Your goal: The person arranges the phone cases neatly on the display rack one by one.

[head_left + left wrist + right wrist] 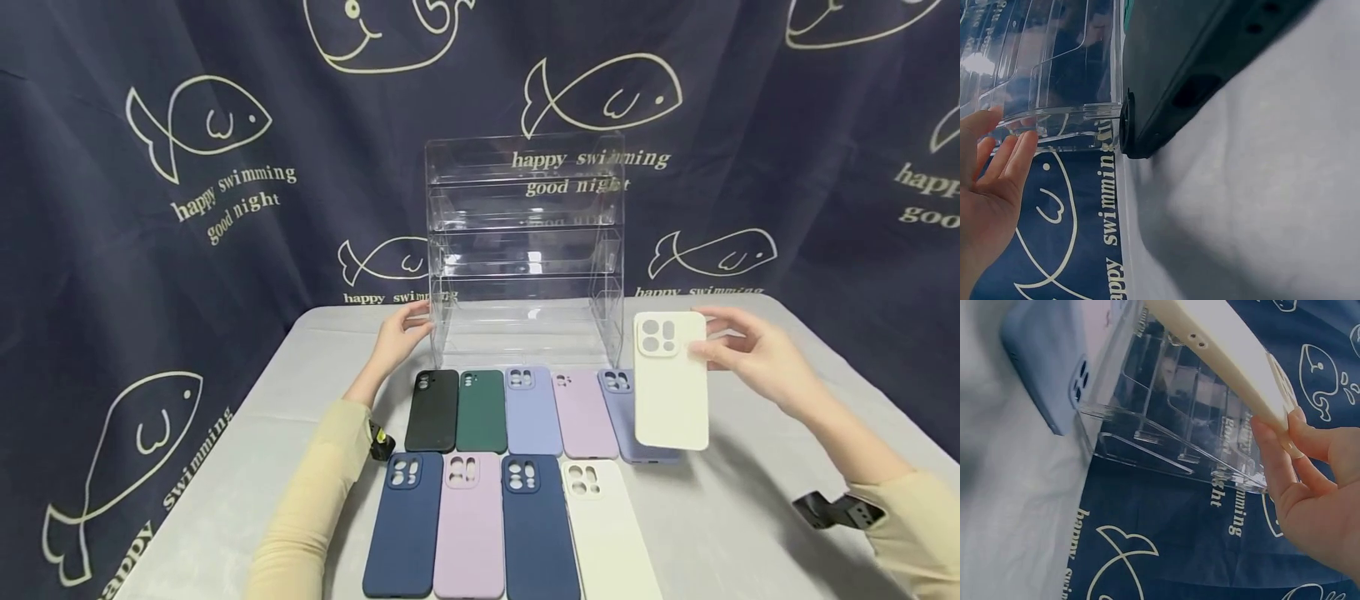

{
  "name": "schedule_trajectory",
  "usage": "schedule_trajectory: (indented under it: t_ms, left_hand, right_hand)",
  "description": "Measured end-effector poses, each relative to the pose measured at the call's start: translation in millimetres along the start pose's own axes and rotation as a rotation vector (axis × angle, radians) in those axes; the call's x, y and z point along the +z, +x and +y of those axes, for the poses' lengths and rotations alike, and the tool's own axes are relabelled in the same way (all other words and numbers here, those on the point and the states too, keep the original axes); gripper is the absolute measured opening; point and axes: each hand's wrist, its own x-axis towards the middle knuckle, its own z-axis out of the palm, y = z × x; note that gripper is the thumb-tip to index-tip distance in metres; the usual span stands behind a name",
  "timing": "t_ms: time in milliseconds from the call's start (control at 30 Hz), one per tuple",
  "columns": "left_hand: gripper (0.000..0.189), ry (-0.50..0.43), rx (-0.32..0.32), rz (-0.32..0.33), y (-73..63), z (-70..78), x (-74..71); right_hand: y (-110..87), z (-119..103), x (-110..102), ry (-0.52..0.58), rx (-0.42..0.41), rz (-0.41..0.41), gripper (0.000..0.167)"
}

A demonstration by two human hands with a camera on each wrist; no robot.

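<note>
A cream phone case (671, 400) hangs upright above the table's right side, its camera cutouts at the top left. My right hand (761, 354) pinches its upper right edge between thumb and fingers; the right wrist view shows the case (1229, 356) nearly edge-on. At the left side of a clear tiered display rack (525, 317), my left hand (401, 337) holds the rack's edge, with thumb and fingers (1019, 153) on either side of it in the left wrist view. The held case partly covers a periwinkle phone case (626, 421) on the table.
Before the rack lie a black case (432, 408), a green case (482, 408), a periwinkle case (534, 412) and a lilac case (585, 417). Nearer are two navy cases (405, 525), another lilac case (470, 533) and a white case (615, 533). A fish-printed curtain (300, 350) hangs behind.
</note>
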Motion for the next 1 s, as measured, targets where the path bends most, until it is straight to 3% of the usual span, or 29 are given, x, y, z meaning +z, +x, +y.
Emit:
schedule_trajectory:
  t_ms: [233,500,733,1000]
  left_hand:
    - [0.053,0.033,0.02,-0.011,9.4,3.8,1.5]
    - [0.05,-0.054,-0.014,-0.008,6.3,26.9,-1.8]
    - [0.053,-0.013,-0.099,-0.037,8.8,1.2,-0.4]
    - [0.051,-0.009,-0.081,-0.031,11.4,-9.3,3.3]
  right_hand:
    - [16.3,-5.5,-4.4,0.006,-0.027,0.086,0.045]
    - [38.3,-14.9,-9.6,0.02,-0.05,0.125,0.042]
    - [57.0,-22.0,-12.8,0.179,-0.12,0.12,0.043]
    - [81.1,-33.1,-17.1,0.398,-0.189,0.141,0.045]
